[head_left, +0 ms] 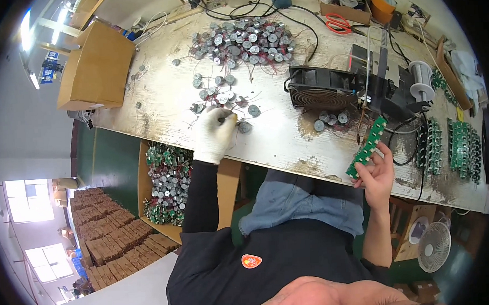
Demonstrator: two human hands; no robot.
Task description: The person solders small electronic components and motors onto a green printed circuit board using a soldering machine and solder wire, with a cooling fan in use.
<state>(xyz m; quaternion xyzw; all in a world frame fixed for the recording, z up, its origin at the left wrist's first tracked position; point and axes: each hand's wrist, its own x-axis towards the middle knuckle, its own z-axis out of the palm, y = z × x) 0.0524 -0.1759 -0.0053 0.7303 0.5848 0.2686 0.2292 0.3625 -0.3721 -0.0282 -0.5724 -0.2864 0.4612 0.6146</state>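
My left hand (213, 133), in a white glove, is over the bench with its fingers pinched together. Whatever the fingertips hold is too small to make out. Right beside them lies a small round silver motor with thin wires (245, 127), and another motor (254, 110) sits just beyond. Several more loose motors (219, 89) are scattered farther back. Bare, my right hand (377, 174) grips a long green circuit board strip (367, 148) near its lower end, tilted at the bench's front edge.
A large heap of motors (245, 40) covers the back of the bench (160, 96). To the right stand a black fan (322, 88), a solder wire spool (421, 79) and rows of green boards (460, 148). An open carton (142, 184) of wired boards sits below left.
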